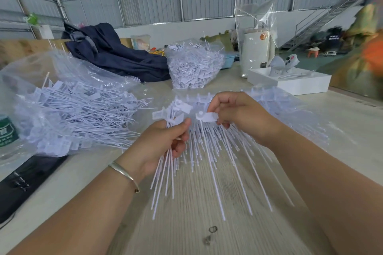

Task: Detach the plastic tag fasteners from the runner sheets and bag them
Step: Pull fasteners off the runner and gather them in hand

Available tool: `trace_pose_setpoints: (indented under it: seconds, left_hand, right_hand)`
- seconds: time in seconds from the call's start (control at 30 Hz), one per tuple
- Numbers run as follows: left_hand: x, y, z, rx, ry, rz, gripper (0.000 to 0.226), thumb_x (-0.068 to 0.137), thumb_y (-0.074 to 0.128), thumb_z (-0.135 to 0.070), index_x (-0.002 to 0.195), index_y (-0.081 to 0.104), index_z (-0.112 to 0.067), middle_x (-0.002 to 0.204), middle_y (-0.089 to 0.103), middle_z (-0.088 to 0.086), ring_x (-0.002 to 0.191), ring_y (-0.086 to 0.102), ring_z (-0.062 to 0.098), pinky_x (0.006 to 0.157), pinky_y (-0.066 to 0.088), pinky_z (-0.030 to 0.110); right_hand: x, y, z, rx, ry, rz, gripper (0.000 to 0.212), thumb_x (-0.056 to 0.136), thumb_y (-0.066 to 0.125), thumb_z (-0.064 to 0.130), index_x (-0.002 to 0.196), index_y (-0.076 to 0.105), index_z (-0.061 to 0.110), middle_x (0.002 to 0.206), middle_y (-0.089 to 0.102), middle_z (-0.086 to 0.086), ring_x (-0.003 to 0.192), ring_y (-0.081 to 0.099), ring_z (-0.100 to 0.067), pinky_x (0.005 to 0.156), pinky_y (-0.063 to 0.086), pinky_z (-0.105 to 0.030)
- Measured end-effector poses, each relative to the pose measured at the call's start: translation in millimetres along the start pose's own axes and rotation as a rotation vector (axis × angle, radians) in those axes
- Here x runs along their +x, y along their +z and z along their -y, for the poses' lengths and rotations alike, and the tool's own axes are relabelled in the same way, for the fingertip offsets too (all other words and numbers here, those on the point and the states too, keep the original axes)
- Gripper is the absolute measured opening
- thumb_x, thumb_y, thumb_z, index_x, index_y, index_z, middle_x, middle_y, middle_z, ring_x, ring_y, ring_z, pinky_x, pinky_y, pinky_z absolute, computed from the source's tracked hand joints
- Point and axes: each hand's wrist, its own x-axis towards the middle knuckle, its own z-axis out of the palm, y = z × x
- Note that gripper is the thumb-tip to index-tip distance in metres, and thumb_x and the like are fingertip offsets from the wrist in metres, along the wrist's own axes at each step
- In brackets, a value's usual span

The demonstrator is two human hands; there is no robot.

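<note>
Bright, even daylight fills the shed; shadows on the bench (186, 223) are faint and soft. Wide-angle bending curves the wall panels at twelve o'clock. Heavy smear blurs a figure (366, 47) at three o'clock; bench grain streaks at six.

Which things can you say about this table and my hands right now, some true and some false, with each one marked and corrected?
1. The left hand holds a bundle of loose fasteners. True.
2. The right hand is flat on the table, holding nothing. False: it pinches the flat head of a fastener on the runner sheet.
3. A clear bag full of fasteners lies on the left. True.
4. The dark blue cloth covers the white box. False: the cloth lies far back on the left, the box back on the right.
5. A bracelet sits on the right wrist. False: it is on the left wrist.
</note>
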Motion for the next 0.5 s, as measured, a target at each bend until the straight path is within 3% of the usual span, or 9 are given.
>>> trace_pose_setpoints:
  seconds: [0.1,0.17,0.27,0.4,0.5]
  left_hand:
    - [0.1,0.3,-1.6,-0.041,-0.016,0.040,0.027,0.091,0.059,-0.037,0.078,0.056,-0.013,0.056,0.033,-0.004,0.038,0.026,0.007,0.034,0.021,0.014]
    - [0.9,0.5,-2.7,-0.027,-0.014,0.015,0.029,0.090,0.060,-0.042,0.084,0.061,-0.013,0.057,0.026,-0.005,0.039,0.021,0.007,0.034,0.019,0.015]
    - [0.5,0.5,-3.7,-0.020,0.011,-0.004,0.031,0.077,0.069,-0.046,0.083,0.064,-0.016,0.055,0.027,-0.007,0.041,0.020,0.007,0.034,0.018,0.015]
    - [-1.9,0.3,-3.4,0.033,0.026,0.044,0.031,0.063,0.080,-0.048,0.074,0.063,-0.024,0.055,0.030,-0.009,0.043,0.022,0.007,0.036,0.020,0.016]
    - [-2.8,1.0,-3.1,0.068,0.028,0.050,0.036,0.058,0.081,-0.050,0.076,0.068,-0.022,0.057,0.029,-0.008,0.044,0.022,0.008,0.037,0.020,0.017]
  right_hand:
    - [-1.6,3.0,0.3,-0.083,-0.013,0.056,0.025,0.078,0.055,-0.011,0.078,0.070,0.008,0.059,0.058,-0.002,0.059,0.049,-0.015,0.062,0.040,-0.030]
    - [-2.7,4.5,0.8,-0.122,-0.026,0.085,0.024,0.078,0.058,-0.010,0.082,0.074,0.007,0.064,0.061,-0.007,0.063,0.051,-0.016,0.064,0.040,-0.031]
    - [-4.1,5.8,2.1,-0.131,-0.069,0.084,0.025,0.079,0.061,-0.009,0.089,0.076,0.008,0.082,0.066,-0.024,0.068,0.053,-0.023,0.068,0.041,-0.034]
    - [-4.2,6.2,2.1,-0.182,-0.104,0.061,0.026,0.078,0.062,-0.007,0.088,0.077,0.012,0.086,0.068,-0.021,0.082,0.060,-0.042,0.078,0.051,-0.048]
    - [-4.2,10.5,-0.3,-0.277,-0.100,0.104,0.022,0.078,0.063,-0.002,0.088,0.075,0.013,0.085,0.068,-0.015,0.084,0.064,-0.032,0.084,0.051,-0.045]
